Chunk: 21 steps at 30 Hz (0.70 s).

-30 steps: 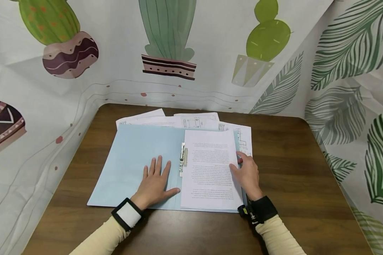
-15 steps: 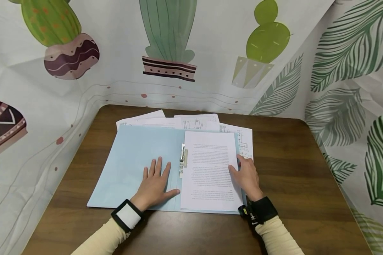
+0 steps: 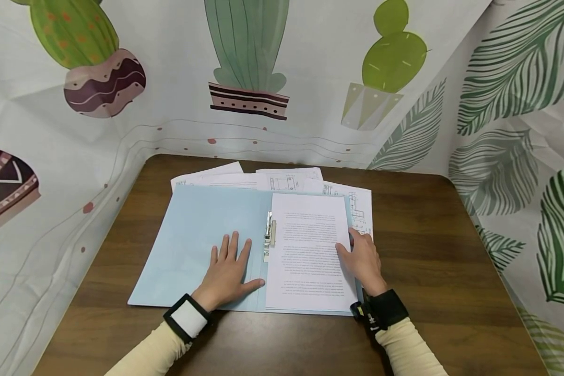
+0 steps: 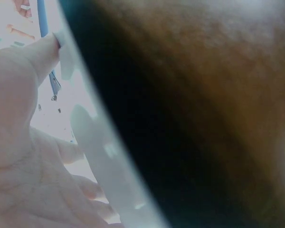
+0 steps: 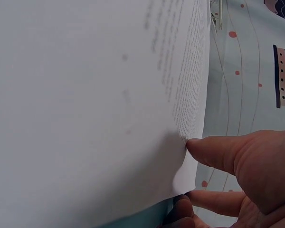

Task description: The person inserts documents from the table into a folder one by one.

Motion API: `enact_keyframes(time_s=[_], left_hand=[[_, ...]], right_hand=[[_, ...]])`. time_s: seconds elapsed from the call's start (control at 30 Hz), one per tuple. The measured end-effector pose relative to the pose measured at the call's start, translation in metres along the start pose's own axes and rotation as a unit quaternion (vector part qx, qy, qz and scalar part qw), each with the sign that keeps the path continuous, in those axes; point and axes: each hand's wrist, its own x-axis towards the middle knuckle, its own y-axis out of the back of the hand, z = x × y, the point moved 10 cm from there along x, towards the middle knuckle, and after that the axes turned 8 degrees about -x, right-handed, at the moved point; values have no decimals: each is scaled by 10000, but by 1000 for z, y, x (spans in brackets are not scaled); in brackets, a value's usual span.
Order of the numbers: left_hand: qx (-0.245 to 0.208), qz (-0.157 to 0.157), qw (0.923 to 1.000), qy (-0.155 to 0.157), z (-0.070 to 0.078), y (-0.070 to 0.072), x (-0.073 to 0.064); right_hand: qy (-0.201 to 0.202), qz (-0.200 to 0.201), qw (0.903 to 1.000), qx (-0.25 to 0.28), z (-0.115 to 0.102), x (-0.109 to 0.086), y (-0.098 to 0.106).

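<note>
A light blue file folder (image 3: 183, 224) lies spread open on the table. My left hand (image 3: 225, 274) rests flat on its left cover, fingers straight and spread. A stack of printed paper (image 3: 310, 250) covers the right cover, its text upside down in the head view. Along the spine sits a metal clip (image 3: 269, 237), left of the paper. My right hand (image 3: 364, 261) pinches the stack's right edge, thumb on the top sheet (image 5: 85, 95), fingers below the edge. How many sheets it holds cannot be told. In the left wrist view, the palm (image 4: 19, 156) shows beside a blurred folder edge.
Loose sheets with line drawings (image 3: 286, 181) stick out behind the folder, partly under it. One drawing sheet (image 3: 361, 209) shows at the right. Brown wooden table (image 3: 437, 261) surrounds the folder. A fabric backdrop (image 3: 169, 68) with printed cacti hangs behind the table.
My right hand's forefinger has drawn slightly inward at the paper's edge, and the thumb has shifted a little left. The left hand and folder stay put.
</note>
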Motion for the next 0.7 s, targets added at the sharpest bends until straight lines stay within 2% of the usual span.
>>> enact_keyframes(time_s=[0.43,0.7], left_hand=[[-27,-31,10000,22,-1,0,0],[-136,133,9998,-31,2,4,-2]], right_hand=[[12,33,10000,7,-1,1,1],[-12,-4,10000,21,0,0,2]])
